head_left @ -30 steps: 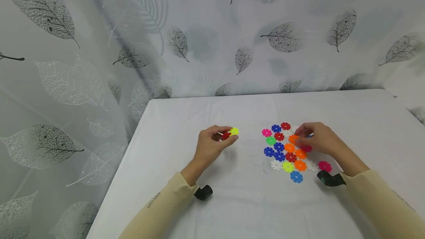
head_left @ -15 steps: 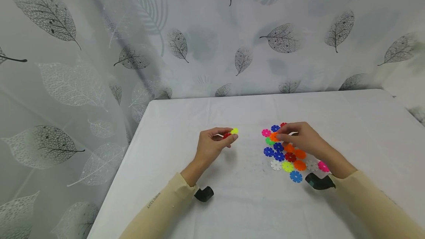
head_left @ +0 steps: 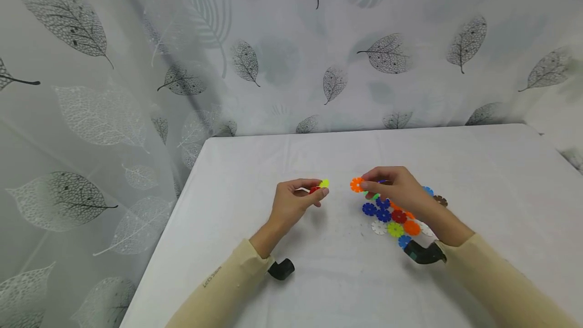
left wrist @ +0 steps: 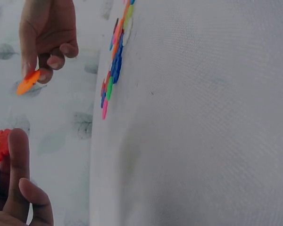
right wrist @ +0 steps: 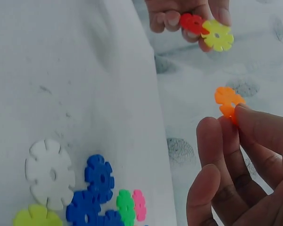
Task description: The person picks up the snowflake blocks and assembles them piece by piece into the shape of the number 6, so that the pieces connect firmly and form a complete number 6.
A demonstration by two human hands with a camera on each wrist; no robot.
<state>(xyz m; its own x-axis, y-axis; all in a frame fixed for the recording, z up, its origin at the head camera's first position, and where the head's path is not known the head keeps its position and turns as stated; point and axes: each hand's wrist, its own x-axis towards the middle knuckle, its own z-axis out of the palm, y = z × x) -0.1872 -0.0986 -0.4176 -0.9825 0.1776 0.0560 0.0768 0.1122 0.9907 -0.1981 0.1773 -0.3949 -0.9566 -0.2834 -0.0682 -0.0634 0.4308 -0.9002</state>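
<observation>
In my left hand (head_left: pixel 291 201) I hold a red notched plastic disc (right wrist: pixel 192 22) joined to a yellow one (right wrist: pixel 218 36), raised over the left half of the table. My right hand (head_left: pixel 396 189) pinches an orange notched disc (head_left: pixel 357 185) between thumb and fingertips. The orange disc faces the yellow one across a short gap, the two apart. Below my right hand lie several loose discs, among them blue (head_left: pixel 369 209), white (right wrist: pixel 50 174), green (right wrist: pixel 125 207) and pink (right wrist: pixel 139 205). My right hand and forearm hide part of that pile in the head view.
A white cloth covers the table (head_left: pixel 319 287). Behind it and at the left hangs a leaf-patterned curtain (head_left: pixel 282 65). A black wrist camera (head_left: pixel 281 269) sits under the left sleeve and another wrist camera (head_left: pixel 425 253) under the right sleeve.
My right hand has lifted the orange disc from the pile and carried it left towards the left hand. The left hand has stayed nearly in place, with the joined pair tilted slightly.
</observation>
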